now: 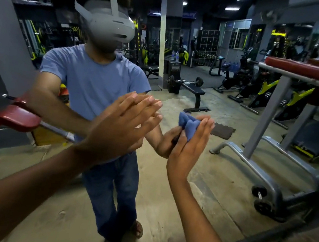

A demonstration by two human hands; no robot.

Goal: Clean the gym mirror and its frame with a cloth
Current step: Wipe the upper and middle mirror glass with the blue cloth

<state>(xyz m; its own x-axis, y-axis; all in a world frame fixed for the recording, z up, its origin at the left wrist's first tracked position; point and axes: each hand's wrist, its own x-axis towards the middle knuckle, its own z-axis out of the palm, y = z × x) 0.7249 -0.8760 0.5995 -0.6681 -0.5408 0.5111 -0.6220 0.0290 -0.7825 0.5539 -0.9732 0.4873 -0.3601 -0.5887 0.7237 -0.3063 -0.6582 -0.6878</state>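
A: What are the hands doing?

B: The left hand (121,123) lies flat against the mirror (209,99), fingers straight and together, pointing up and to the right. It holds nothing. Its reflection meets it palm to palm.

A: And the right?

B: The right hand (189,146) presses a blue cloth (188,125) against the glass. The fingers are nearly straight, and the cloth is bunched between the palm and the mirror, with folds sticking out to the left of the fingers. The thumb is hidden, so I cannot tell whether it pinches the cloth.

A: Where does the cloth sit on the mirror?

B: Near the middle of the view, just right of the left hand, the two hands close but apart.

A: What else shows in the glass?

B: The reflection of the person (96,82) in a blue T-shirt and jeans, wearing a grey headset (107,22). Behind that, a gym floor with a barbell on a flat bench (188,86), a white pillar (163,34), and yellow-and-black exercise bikes (262,90) at the back right.

A: Anything close by?

B: A grey-framed machine with a red pad (307,68) at right, and another red pad (16,116) at left beside the left forearm. I cannot make out the mirror's frame.
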